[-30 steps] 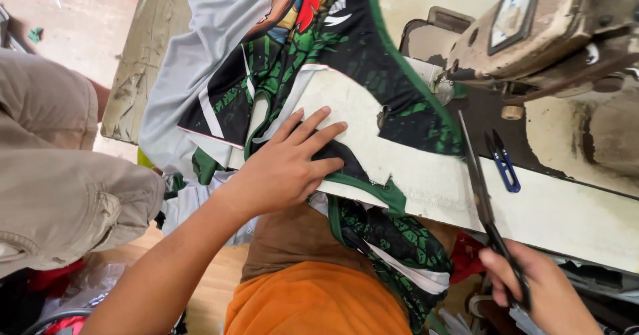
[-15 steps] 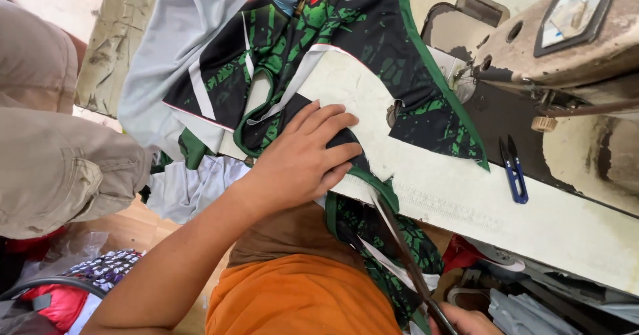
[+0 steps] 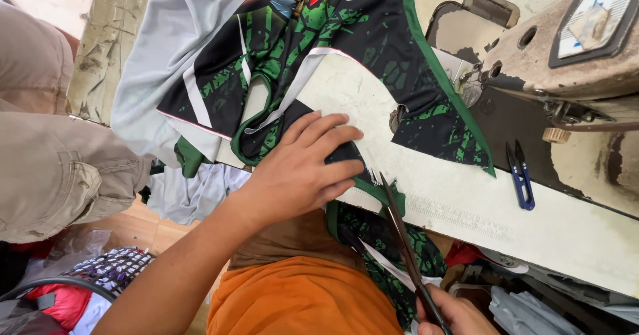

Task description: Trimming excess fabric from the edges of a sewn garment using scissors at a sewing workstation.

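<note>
Sprawling across the pale sewing table point(image 3: 532, 222), the black-and-green printed garment point(image 3: 346, 48) runs from twelve o'clock down to the table's near edge at six. The left hand point(image 3: 299, 168) lies flat on it at centre, fingers spread. At five o'clock, the right hand point(image 3: 459, 315) grips long scissors point(image 3: 403, 235), their tips touching the green hem; small blue snips point(image 3: 521, 175) lie at three o'clock.

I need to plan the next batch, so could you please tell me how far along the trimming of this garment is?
Done: the black and green garment lies spread on the sewing table. In hand: the left hand presses the fabric flat while the right hand brings the scissors to its green trim edge. Left: no finished cut shows yet.
</note>
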